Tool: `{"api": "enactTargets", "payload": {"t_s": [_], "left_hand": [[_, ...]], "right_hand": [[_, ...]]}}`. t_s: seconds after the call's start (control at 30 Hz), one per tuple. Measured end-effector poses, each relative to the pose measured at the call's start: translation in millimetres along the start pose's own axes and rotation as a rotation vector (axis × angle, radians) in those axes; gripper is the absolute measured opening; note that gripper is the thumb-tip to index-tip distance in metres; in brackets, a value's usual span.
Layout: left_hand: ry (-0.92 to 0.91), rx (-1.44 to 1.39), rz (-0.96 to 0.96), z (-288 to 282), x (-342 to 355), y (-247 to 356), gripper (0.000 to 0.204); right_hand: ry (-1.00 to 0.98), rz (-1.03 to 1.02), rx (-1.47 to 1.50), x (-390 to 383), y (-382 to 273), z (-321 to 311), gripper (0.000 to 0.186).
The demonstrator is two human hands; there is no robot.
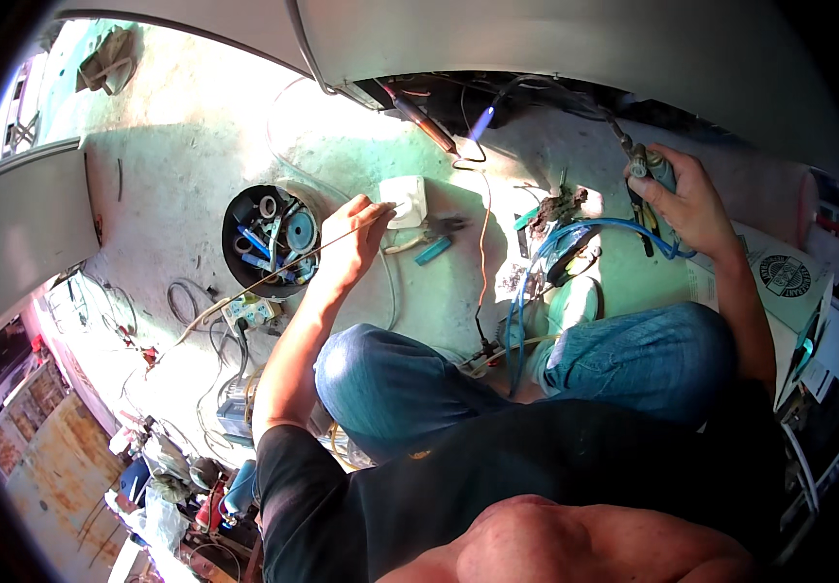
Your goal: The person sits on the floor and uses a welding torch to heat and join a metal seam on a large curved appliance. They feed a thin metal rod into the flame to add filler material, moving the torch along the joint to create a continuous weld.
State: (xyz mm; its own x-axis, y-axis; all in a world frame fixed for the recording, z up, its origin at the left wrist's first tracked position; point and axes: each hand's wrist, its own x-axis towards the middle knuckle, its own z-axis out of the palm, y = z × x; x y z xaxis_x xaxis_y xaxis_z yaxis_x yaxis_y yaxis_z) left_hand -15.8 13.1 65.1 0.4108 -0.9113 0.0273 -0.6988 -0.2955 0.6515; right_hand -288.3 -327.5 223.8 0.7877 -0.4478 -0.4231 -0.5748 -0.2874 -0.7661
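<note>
My left hand (351, 238) is closed around a long thin brownish rod (273, 273). One end of the rod is at a white square box (414, 192) on the floor; whether it touches the box is unclear. My right hand (688, 207) grips the handle of a gas torch (645, 160). The torch's thin neck curves left to a blue flame (480, 123), lit below the edge of a large grey panel (555, 39). Close to the flame is a copper-coloured tube (424, 121) among dark wiring.
Left of the box stands a round black bucket (228, 228) of tapes and tools. Blue hoses (623, 223) run below my right hand, near pliers (648, 228). A thin orange wire (486, 233) crosses the floor. Cardboard (779, 272) lies at right, clutter (171, 476) at lower left.
</note>
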Motion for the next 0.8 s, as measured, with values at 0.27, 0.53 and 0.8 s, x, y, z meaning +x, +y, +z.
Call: {"api": "enactTargets", "payload": {"t_s": [0.27, 0.53, 0.8], "left_hand": [[0.239, -0.529, -0.324, -106.4, -35.0, 49.0, 0.024], [0.666, -0.396, -0.337, -108.5, 14.4, 111.9, 0.035], [0.698, -0.35, -0.42, -75.9, 38.4, 101.7, 0.033]], "right_hand": [[0.026, -0.063, 0.208, 15.7, 37.4, 11.4, 0.019], [0.252, -0.475, 0.133, 90.4, 63.6, 91.4, 0.032], [0.185, -0.401, -0.008, 122.5, 64.0, 123.4, 0.027]]}}
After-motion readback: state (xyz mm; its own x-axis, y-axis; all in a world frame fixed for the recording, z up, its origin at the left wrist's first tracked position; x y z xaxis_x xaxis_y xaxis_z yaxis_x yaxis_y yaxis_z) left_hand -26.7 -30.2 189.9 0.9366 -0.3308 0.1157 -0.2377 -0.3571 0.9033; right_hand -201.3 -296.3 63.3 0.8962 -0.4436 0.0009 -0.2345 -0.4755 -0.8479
